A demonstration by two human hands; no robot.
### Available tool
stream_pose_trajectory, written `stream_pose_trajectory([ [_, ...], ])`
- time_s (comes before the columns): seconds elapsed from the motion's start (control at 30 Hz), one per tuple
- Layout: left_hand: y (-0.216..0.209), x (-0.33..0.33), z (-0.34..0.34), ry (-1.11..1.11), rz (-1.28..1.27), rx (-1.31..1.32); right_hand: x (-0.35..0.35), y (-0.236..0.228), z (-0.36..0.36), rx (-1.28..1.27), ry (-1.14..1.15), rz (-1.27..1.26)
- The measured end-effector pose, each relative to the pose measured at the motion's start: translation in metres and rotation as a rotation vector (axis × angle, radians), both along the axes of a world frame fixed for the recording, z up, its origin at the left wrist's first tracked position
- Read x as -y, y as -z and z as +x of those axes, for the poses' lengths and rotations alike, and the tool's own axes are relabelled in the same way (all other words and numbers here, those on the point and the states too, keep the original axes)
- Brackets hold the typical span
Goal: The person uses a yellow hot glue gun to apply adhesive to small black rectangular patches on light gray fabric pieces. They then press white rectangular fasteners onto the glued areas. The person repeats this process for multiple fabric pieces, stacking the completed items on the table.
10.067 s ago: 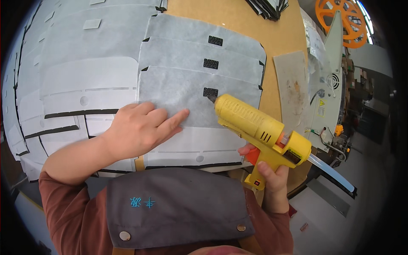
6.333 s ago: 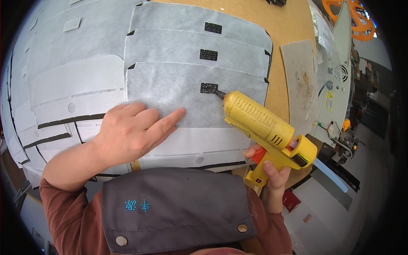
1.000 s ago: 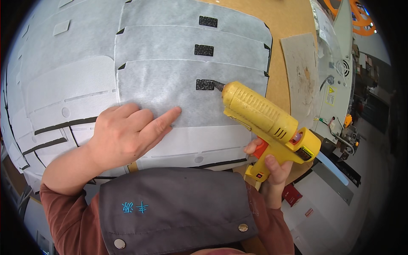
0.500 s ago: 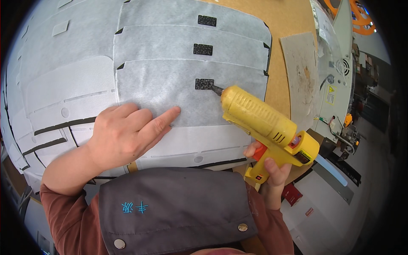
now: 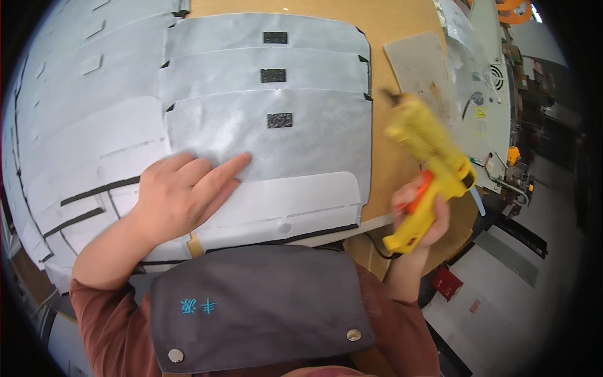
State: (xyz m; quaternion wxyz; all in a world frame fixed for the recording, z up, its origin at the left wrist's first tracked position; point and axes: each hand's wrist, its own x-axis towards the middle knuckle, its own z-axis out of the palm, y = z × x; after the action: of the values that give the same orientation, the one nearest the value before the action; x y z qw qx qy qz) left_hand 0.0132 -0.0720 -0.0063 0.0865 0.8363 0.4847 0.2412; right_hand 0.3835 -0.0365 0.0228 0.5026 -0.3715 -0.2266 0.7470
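Reddish-brown sleeves [image 5: 103,323], dark grey apron bib [image 5: 270,301], turquoise lettering [image 5: 198,306] left of its centre, two round metallic snaps [image 5: 176,355] near its bottom.

The yellow glue gun [image 5: 433,147] is blurred, its dark nozzle [image 5: 392,98] most heavily. The right hand [image 5: 440,222] is partly hidden behind the gun's grip [image 5: 418,226]. The lower left corner of the nearest grey-white sheet [image 5: 314,147] is covered by the left hand [image 5: 181,195]. The orange reel [image 5: 515,17] and brown desk [image 5: 352,14] are cut off by the top edge.
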Motion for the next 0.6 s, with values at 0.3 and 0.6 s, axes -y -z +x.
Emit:
stream_pose_trajectory([
  [0.3,-0.063,0.012,-0.011,-0.262,-1.142,1.285,-0.053,0.031,0.092,0.014,0.177,-0.052],
  [0.6,-0.066,0.049,0.015,-0.326,-1.216,1.654,-0.040,0.021,0.104,1.129,0.126,-0.086],
])
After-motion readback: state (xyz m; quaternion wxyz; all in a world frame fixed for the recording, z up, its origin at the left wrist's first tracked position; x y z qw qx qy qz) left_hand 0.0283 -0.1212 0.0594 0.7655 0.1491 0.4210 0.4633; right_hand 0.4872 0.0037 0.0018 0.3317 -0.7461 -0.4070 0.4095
